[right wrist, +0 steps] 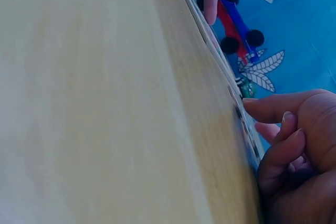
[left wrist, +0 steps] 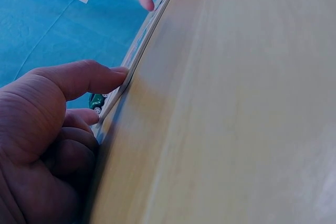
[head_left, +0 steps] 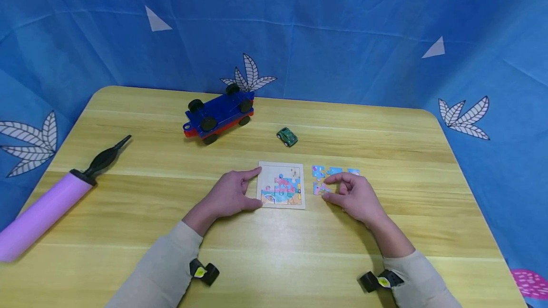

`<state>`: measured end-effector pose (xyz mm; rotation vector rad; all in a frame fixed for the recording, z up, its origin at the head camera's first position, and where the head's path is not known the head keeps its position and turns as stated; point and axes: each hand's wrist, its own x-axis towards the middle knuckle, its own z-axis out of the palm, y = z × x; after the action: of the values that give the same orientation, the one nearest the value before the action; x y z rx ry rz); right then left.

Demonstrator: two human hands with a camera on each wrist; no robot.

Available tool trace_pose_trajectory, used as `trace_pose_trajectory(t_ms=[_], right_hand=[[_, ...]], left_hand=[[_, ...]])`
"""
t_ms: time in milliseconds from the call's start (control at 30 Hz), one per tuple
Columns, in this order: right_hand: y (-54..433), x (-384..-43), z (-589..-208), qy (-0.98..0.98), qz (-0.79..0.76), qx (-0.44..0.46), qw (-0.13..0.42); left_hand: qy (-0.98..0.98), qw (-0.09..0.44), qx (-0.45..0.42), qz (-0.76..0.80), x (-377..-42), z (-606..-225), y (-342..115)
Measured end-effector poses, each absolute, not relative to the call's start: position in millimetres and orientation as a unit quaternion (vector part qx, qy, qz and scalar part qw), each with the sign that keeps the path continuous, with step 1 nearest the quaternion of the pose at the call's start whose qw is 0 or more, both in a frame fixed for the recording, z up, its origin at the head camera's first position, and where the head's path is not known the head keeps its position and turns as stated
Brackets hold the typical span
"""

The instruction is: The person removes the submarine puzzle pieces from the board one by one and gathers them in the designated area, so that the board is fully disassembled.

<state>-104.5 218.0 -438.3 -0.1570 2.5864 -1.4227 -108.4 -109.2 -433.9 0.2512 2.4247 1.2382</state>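
Observation:
A square jigsaw board point(head_left: 281, 206) with a pale rim lies mid-table, with joined pieces filling its lower and right parts. My left hand point(head_left: 229, 194) rests at its left side, thumb at the lower corner and index finger at the upper one. In the left wrist view the thumb point(left wrist: 100, 77) presses on the board's edge. Right of the board, my right hand point(head_left: 353, 198) pinches a blue and pink puzzle piece point(head_left: 319, 188) between thumb and index finger. Other loose pieces lie just above, including one puzzle piece point(head_left: 318, 171); the fingers partly hide some.
Behind the board sit a small green toy car point(head_left: 287, 137) and a blue and red toy vehicle point(head_left: 220, 113), overturned with wheels up. A purple hand pump point(head_left: 47, 215) lies at the left. Blue cloth point(head_left: 295, 37) hangs behind the wooden table point(head_left: 274, 270).

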Motion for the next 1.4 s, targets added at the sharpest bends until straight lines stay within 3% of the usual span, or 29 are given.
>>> trace_pose_trajectory(t_ms=[800,1400], right_hand=[[155.9,-94.4,-437.7,0.83,-0.54,-0.102,0.093],[121.0,-100.9,-435.0,0.835,-0.525,-0.096,0.134]], left_hand=[[0.87,0.2,0.094,0.442,-108.7,-435.9,-109.2],[0.87,0.202,0.094,0.439,-109.2,-436.1,-110.2]])
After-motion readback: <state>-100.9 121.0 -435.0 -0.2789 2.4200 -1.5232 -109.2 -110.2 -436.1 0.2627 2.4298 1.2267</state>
